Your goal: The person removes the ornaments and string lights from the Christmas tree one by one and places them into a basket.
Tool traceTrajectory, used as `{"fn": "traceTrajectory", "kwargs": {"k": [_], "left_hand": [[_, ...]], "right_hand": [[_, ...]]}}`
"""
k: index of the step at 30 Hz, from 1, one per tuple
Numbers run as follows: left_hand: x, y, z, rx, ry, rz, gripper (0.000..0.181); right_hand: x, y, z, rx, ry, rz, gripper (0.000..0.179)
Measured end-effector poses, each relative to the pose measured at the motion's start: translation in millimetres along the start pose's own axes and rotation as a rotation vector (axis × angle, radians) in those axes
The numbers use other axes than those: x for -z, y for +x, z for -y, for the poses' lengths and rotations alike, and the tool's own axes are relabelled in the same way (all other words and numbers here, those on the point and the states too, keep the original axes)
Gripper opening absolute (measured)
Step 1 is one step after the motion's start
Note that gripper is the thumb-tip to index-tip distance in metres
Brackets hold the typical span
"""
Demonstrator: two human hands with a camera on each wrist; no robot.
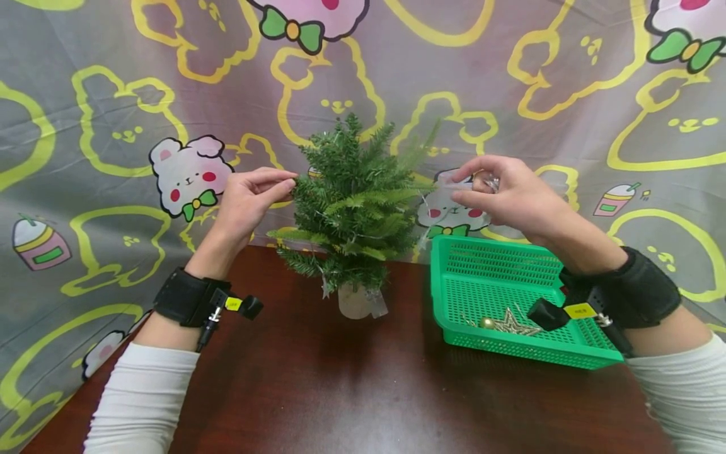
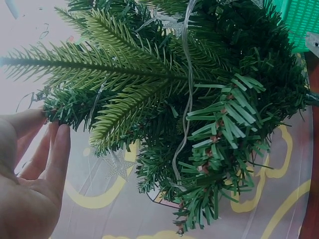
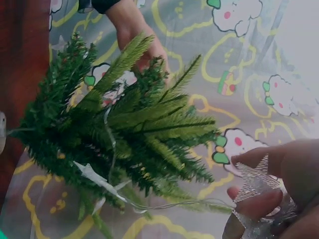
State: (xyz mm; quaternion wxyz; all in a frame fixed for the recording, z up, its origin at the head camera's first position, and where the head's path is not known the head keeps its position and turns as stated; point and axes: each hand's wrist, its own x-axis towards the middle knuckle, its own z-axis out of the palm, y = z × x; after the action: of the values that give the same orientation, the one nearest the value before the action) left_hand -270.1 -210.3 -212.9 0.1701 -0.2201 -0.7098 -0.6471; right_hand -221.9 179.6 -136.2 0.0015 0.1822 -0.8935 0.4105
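A small artificial Christmas tree [image 1: 357,202] stands upright in a pale round base [image 1: 354,304]. At its left side my left hand [image 1: 249,198] pinches the tip of a dark green branch [image 2: 67,108] between thumb and fingers. To the right of the tree, my right hand [image 1: 510,192] holds a bunch of clear star lights, with one star [image 3: 253,181] showing between the fingers. From that bunch a thin clear wire [image 3: 172,203] runs to the tree, where another clear star [image 3: 94,177] hangs among the branches. The rest of the bunch is partly hidden in my palm.
A green plastic basket [image 1: 522,350] sits on the brown table [image 1: 340,378], right of the tree. Inside it lie a glittery gold star [image 1: 515,323] and a small gold ball [image 1: 486,323]. A patterned cloth [image 1: 227,82] hangs close behind the tree.
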Motion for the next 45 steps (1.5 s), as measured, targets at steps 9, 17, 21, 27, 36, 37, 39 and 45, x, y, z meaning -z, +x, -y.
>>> {"fn": "traceTrajectory", "kwargs": {"k": [9, 17, 21, 27, 36, 37, 39, 45], "left_hand": [[-0.1, 0.5, -1.0, -0.01, -0.004, 0.0, 0.025], [0.0, 1.4, -1.4, -0.007, 0.002, -0.01, 0.023], [-0.2, 1.8, -2.0, -0.005, -0.017, -0.004, 0.022], [-0.4, 1.6, -2.1, -0.005, 0.011, -0.004, 0.023], [-0.7, 0.8, -2.0, -0.002, 0.054, -0.006, 0.025], [-0.6, 0.8, -1.9, 0.0, 0.053, -0.006, 0.026], [-0.4, 0.6, -1.7, 0.003, 0.057, -0.007, 0.026], [0.5, 0.6, -0.3, -0.001, 0.068, -0.007, 0.027]], "right_hand": [[-7.9, 10.4, -9.2, -0.006, -0.382, 0.0, 0.046], [-15.0, 10.7, -9.0, 0.067, -0.657, -0.014, 0.033], [-18.5, 8.5, -10.3, 0.12, -0.761, -0.04, 0.021], [-20.5, 6.6, -14.1, 0.144, -0.81, -0.088, 0.026], [-17.4, 11.3, -23.3, 0.137, -0.757, -0.123, 0.033], [-16.5, 11.8, -25.4, 0.155, -0.743, -0.113, 0.026], [-14.5, 12.8, -29.6, 0.179, -0.715, -0.09, 0.012], [-11.1, 19.4, -44.7, 0.116, -0.543, 0.07, 0.012]]}}
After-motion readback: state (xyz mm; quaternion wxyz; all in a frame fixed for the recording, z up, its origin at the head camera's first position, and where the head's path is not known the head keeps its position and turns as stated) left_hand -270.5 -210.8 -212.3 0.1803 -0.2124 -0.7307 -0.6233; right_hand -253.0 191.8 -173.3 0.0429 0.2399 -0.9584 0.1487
